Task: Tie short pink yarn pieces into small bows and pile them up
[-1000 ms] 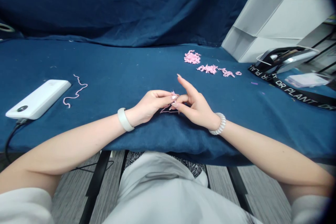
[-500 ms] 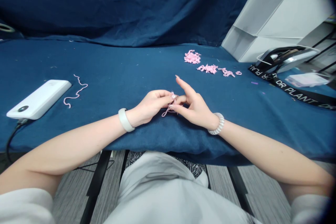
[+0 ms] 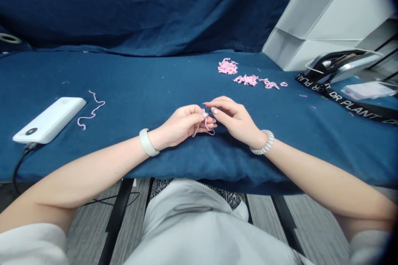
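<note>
Near the front of the blue-covered table, my left hand (image 3: 185, 124) pinches a piece of pink yarn (image 3: 206, 122) between thumb and fingers. Two thin strands of it dangle below the fingertips. Just to the right is my right hand (image 3: 235, 119), its fingers bent and thumb apart from the index finger. It seems to hold nothing and its fingertips hover close to the yarn. A loose pink yarn strand (image 3: 93, 110) lies on the cloth at the left.
A white power bank (image 3: 51, 119) with a black cable lies on the left. Farther back are a pink yarn heap (image 3: 228, 66) and smaller pink yarn pieces (image 3: 247, 80). At right stand white boxes (image 3: 298, 41), a black lettered strap (image 3: 345, 105) and a black-and-silver pouch (image 3: 338, 66).
My right hand has drawn back slightly to the right, off the yarn, and its raised index finger has lowered. My left hand keeps its pinch; the yarn ends now hang in view.
</note>
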A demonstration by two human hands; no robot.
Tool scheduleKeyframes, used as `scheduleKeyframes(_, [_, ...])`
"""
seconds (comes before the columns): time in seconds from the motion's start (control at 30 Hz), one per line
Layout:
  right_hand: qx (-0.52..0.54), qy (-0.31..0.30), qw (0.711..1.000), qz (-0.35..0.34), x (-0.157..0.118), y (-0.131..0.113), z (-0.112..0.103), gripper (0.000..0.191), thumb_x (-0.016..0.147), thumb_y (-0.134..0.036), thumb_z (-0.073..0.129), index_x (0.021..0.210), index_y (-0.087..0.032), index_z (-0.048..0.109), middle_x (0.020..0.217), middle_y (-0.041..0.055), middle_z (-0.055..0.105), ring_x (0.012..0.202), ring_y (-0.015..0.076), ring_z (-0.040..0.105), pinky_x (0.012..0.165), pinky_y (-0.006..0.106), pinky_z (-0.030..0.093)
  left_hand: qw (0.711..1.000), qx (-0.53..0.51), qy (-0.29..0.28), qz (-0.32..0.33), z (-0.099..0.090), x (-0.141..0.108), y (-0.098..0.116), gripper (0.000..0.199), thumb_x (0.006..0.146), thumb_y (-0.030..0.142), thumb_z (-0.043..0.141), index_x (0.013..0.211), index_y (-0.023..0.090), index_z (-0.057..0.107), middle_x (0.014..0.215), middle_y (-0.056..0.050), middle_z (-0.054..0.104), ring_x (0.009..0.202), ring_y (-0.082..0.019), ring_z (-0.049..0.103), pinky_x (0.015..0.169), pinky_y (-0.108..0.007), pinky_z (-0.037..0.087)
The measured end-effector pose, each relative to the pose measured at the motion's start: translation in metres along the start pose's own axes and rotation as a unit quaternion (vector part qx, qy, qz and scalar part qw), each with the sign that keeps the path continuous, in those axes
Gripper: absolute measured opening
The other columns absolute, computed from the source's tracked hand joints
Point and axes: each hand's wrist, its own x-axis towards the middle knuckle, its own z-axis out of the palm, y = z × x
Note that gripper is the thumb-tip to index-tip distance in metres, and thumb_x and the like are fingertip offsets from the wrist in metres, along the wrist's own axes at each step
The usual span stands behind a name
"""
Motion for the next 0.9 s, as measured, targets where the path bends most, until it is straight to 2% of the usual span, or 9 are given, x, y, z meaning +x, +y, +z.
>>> scheduleKeyframes(0.1, [0.046, -0.041, 0.998, 0.015, -0.0008, -0.0013, 0.0015, 0.025, 0.088, -0.033, 0.058, 0.104, -0.019, 0.07, 0.109, 0.008, 0.063, 0.103, 0.0162, 0.059, 0.092, 0.033, 0.048, 1.0, 0.005, -0.021, -0.017, 0.0025, -0.0031, 0.0027, 0.017, 0.077, 0.017, 0.066, 0.074, 0.01, 0.051, 0.073, -0.002, 0.066, 0.053, -0.007, 0.058, 0.075, -0.037, 0.056])
scheduleKeyframes(0.2, [0.073, -0.055, 0.995, 0.038, -0.0015, -0.0039, 0.0018, 0.023, 0.087, -0.033, 0.06, 0.103, -0.023, 0.072, 0.113, 0.0071, 0.063, 0.108, 0.0175, 0.058, 0.096, 0.034, 0.047, 0.998, 0.036, -0.037, -0.044, 0.0033, -0.005, 0.0043, 0.01, 0.082, 0.013, 0.058, 0.074, 0.009, 0.055, 0.055, 0.002, 0.055, 0.043, -0.002, 0.046, 0.065, -0.028, 0.055])
scheduleKeyframes(0.27, [0.091, -0.052, 0.993, 0.061, -0.0014, -0.0051, 0.0015, 0.02, 0.084, -0.032, 0.064, 0.099, -0.024, 0.074, 0.113, 0.0065, 0.062, 0.107, 0.0177, 0.058, 0.095, 0.034, 0.047, 0.997, 0.042, -0.044, -0.052, 0.0034, -0.0057, 0.0044, 0.01, 0.084, 0.013, 0.056, 0.075, 0.008, 0.056, 0.055, 0.003, 0.051, 0.042, -0.001, 0.041, 0.059, -0.023, 0.052])
scheduleKeyframes(0.37, [0.137, -0.047, 0.984, 0.1, -0.0008, -0.0046, 0.0015, 0.014, 0.079, -0.032, 0.069, 0.088, -0.023, 0.076, 0.111, 0.0056, 0.063, 0.104, 0.0171, 0.06, 0.095, 0.034, 0.048, 0.997, 0.036, -0.044, -0.05, 0.0027, -0.0059, 0.0036, 0.009, 0.083, 0.014, 0.058, 0.076, 0.009, 0.054, 0.065, 0.001, 0.056, 0.042, 0.001, 0.037, 0.052, -0.02, 0.046])
scheduleKeyframes(0.43, [0.175, -0.039, 0.977, 0.12, -0.0005, -0.003, 0.0023, 0.012, 0.076, -0.032, 0.072, 0.082, -0.022, 0.076, 0.108, 0.005, 0.064, 0.102, 0.0163, 0.06, 0.097, 0.035, 0.046, 0.997, 0.037, -0.044, -0.052, 0.0019, -0.0055, 0.0031, 0.011, 0.082, 0.014, 0.06, 0.075, 0.01, 0.052, 0.066, 0.001, 0.056, 0.042, 0.001, 0.035, 0.047, -0.017, 0.04])
scheduleKeyframes(0.6, [0.227, -0.022, 0.962, 0.149, -0.0001, 0.0004, 0.0058, 0.01, 0.074, -0.03, 0.074, 0.075, -0.02, 0.073, 0.103, 0.0034, 0.065, 0.095, 0.0129, 0.06, 0.097, 0.032, 0.044, 0.996, 0.061, -0.03, -0.051, 0.0003, -0.0036, 0.0034, 0.016, 0.08, 0.017, 0.063, 0.075, 0.01, 0.05, 0.066, 0.001, 0.055, 0.042, 0.001, 0.033, 0.042, -0.015, 0.026])
scheduleKeyframes(0.77, [0.231, -0.017, 0.963, 0.136, -0.0009, 0.0, 0.0088, 0.014, 0.078, -0.03, 0.07, 0.073, -0.017, 0.07, 0.097, 0.0029, 0.064, 0.088, 0.0109, 0.059, 0.089, 0.028, 0.045, 0.994, 0.106, -0.015, -0.037, -0.0002, -0.0027, 0.0041, 0.022, 0.079, 0.024, 0.067, 0.075, 0.01, 0.05, 0.069, 0.0, 0.055, 0.044, 0.0, 0.034, 0.042, -0.016, 0.027])
scheduleKeyframes(0.9, [0.208, -0.014, 0.971, 0.121, -0.0018, 0.0, 0.0099, 0.018, 0.08, -0.033, 0.067, 0.073, -0.016, 0.067, 0.097, 0.0034, 0.062, 0.088, 0.0119, 0.058, 0.089, 0.029, 0.044, 0.992, 0.12, -0.005, -0.034, -0.0004, -0.0029, 0.0042, 0.021, 0.078, 0.024, 0.067, 0.075, 0.01, 0.052, 0.07, -0.001, 0.056, 0.044, 0.0, 0.035, 0.043, -0.016, 0.028])
